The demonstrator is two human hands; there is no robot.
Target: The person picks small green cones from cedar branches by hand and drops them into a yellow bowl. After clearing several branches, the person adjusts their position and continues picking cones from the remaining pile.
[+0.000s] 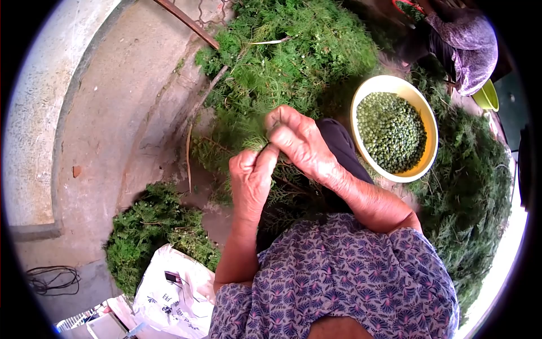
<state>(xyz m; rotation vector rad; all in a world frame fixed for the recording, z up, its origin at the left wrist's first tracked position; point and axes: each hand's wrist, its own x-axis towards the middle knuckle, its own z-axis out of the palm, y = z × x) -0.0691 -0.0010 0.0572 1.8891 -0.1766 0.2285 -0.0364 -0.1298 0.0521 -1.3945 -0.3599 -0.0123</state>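
Note:
My left hand (251, 178) and my right hand (302, 144) meet in front of my body, with fingertips pinched close together. A feathery green evergreen sprig (255, 134) sticks out between them. Both hands are closed on it, and the fingers hide part of its stem. To the right of my right hand, a yellow basin (432, 133) holds many small round green cones or berries (389, 133). Beyond my hands spreads a large heap of cut evergreen branches (293, 56).
A smaller branch pile (155, 231) lies at lower left beside a white sack (169, 294) with a small dark device (173, 277) on it. More branches (468, 192) lie at right. Another person (468, 45) sits at upper right near a yellow-green tub (486, 96). Coiled cable (53, 281) rests far left.

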